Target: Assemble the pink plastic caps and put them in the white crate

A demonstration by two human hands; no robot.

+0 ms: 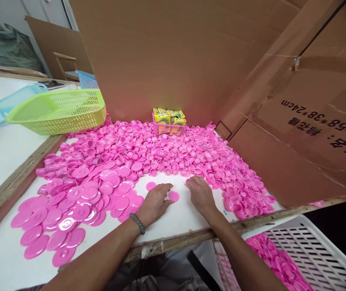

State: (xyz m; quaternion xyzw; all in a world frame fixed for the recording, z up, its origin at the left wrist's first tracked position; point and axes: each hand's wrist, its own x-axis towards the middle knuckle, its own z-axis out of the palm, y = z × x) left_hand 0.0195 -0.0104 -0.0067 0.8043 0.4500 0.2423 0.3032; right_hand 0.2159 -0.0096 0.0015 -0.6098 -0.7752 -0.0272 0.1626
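My left hand lies palm down on the white table top, fingers stretched toward a small pink saucer and another one. My right hand rests flat beside it, fingertips at the edge of a big heap of small pink toy cups. Neither hand holds anything. Larger pink plates are spread out to the left of my left hand. A beaded bracelet sits on my left wrist.
A green basket and a blue bin stand at the left. A small pink basket with yellow packs sits behind the cups. Cardboard sheets wall the back and right. A white crate with pink parts is below right.
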